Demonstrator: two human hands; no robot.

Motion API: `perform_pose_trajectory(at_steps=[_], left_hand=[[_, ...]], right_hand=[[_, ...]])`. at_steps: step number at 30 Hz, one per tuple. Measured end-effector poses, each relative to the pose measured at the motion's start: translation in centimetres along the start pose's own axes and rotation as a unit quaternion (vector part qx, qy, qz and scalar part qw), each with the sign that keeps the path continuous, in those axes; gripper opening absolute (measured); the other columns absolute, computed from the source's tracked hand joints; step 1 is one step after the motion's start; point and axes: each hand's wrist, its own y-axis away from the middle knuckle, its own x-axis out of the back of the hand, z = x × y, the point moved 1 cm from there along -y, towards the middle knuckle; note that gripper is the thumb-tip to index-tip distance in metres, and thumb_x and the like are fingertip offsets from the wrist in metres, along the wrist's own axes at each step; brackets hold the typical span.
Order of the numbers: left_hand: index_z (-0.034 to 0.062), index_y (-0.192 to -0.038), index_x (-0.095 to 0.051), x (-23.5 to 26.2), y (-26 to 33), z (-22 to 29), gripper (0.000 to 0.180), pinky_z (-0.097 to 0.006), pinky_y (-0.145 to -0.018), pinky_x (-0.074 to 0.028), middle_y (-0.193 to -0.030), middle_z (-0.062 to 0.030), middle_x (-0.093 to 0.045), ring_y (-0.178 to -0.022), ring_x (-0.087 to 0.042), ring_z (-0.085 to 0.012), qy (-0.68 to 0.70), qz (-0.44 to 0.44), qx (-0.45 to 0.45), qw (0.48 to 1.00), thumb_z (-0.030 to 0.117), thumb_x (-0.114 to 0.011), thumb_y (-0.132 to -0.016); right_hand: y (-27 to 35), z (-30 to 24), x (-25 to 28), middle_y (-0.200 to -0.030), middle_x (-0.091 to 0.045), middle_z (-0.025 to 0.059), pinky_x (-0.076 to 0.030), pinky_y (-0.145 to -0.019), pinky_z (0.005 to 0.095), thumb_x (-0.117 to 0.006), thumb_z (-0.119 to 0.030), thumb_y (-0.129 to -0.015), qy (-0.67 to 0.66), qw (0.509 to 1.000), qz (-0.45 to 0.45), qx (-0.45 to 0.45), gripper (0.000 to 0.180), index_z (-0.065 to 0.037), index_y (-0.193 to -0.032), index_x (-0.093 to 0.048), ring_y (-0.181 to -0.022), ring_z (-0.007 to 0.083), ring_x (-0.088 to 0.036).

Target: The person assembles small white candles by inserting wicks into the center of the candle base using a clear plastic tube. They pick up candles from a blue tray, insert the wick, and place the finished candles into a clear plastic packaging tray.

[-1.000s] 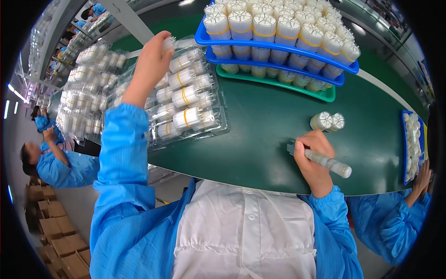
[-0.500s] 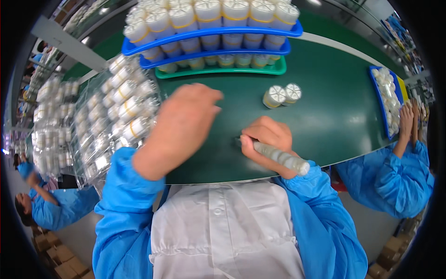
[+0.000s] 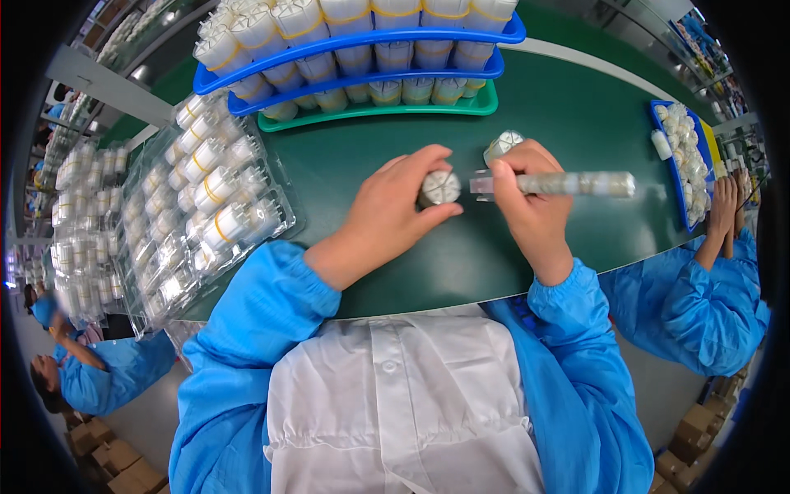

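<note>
My left hand (image 3: 391, 203) has its thumb and fingers curved round a short white cylinder (image 3: 441, 188), whose round top is divided into wedges. The cylinder is upright on the green tabletop. My right hand (image 3: 536, 198) is closed on a stick-like tool with a pale, wrapped-looking handle (image 3: 592, 184). The tool lies nearly level, its flat, partly see-through tip (image 3: 482, 186) pointing left at the cylinder, a small gap away. What kind of tool it is I cannot make out. A second white cylinder (image 3: 502, 145) stands just beyond my right fingers, partly hidden by them.
Stacked blue trays (image 3: 362, 57) over a green tray (image 3: 370, 117) hold several white cylinders at the far side. Clear plastic trays (image 3: 284, 216) with yellow-banded cylinders lie left. At right, a co-worker's hands (image 3: 724, 210) are beside a blue tray (image 3: 682, 198) of white parts.
My left hand has moved right and closed round one of the two cylinders. My right hand has moved up and right, and its tool has swung from slanting to nearly level.
</note>
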Motion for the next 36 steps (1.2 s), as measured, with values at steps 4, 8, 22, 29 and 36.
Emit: perform_pose_trajectory(at_steps=[4,8,22,29,36], left_hand=[[0.0053,-0.138,-0.051,1.2,2.7,-0.4,0.077,-0.038,-0.092,-0.054,-0.116,-0.0097,-0.073,-0.106,-0.070,-0.0284,-0.021,0.038,-0.015,0.999,0.015,-0.090,-0.072],[0.0043,-0.139,-0.049,1.3,3.2,-0.1,0.079,-0.039,-0.092,-0.054,-0.116,-0.0107,-0.073,-0.107,-0.069,-0.0302,-0.027,0.046,-0.028,0.998,0.016,-0.091,-0.072],[0.0033,-0.123,-0.057,0.9,3.2,-0.1,0.058,-0.038,-0.084,-0.054,-0.111,-0.0131,-0.065,-0.099,-0.063,-0.0310,-0.063,0.064,-0.032,0.995,0.004,-0.084,-0.071],[0.0024,-0.128,-0.053,0.5,3.3,0.1,0.061,-0.038,-0.088,-0.053,-0.114,-0.0140,-0.063,-0.102,-0.062,-0.0312,0.002,0.058,-0.029,0.998,0.000,-0.079,-0.073],[0.0014,-0.128,-0.051,0.4,3.2,-0.4,0.062,-0.039,-0.089,-0.052,-0.116,-0.0148,-0.061,-0.104,-0.062,-0.0306,-0.077,0.042,0.004,0.996,0.000,-0.079,-0.073]], right_hand=[[-0.2,0.2,-1.8,-0.074,-0.061,0.0058,-0.043,-0.056,0.0331,-0.074,-0.005,-0.088,-0.011,0.998,-0.065,0.013,0.011,-0.003,-0.081,-0.065,-0.065,0.0185,-0.057],[0.1,0.1,-3.0,-0.075,-0.062,0.0057,-0.044,-0.055,0.0337,-0.075,-0.006,-0.086,-0.033,0.996,-0.079,-0.008,0.012,-0.004,-0.079,-0.066,-0.064,0.0185,-0.058],[0.1,0.1,-3.3,-0.073,-0.061,0.0068,-0.044,-0.055,0.0331,-0.075,-0.007,-0.085,-0.042,0.998,-0.041,-0.015,0.012,-0.002,-0.078,-0.066,-0.063,0.0198,-0.057],[0.2,0.0,-3.5,-0.074,-0.061,0.0066,-0.044,-0.055,0.0331,-0.075,-0.006,-0.085,-0.013,0.996,-0.084,-0.018,0.011,-0.003,-0.079,-0.067,-0.063,0.0198,-0.058],[0.2,0.2,-3.7,-0.074,-0.061,0.0067,-0.044,-0.055,0.0327,-0.075,-0.006,-0.085,-0.014,0.997,-0.073,0.015,0.011,-0.003,-0.078,-0.067,-0.064,0.0193,-0.058]])
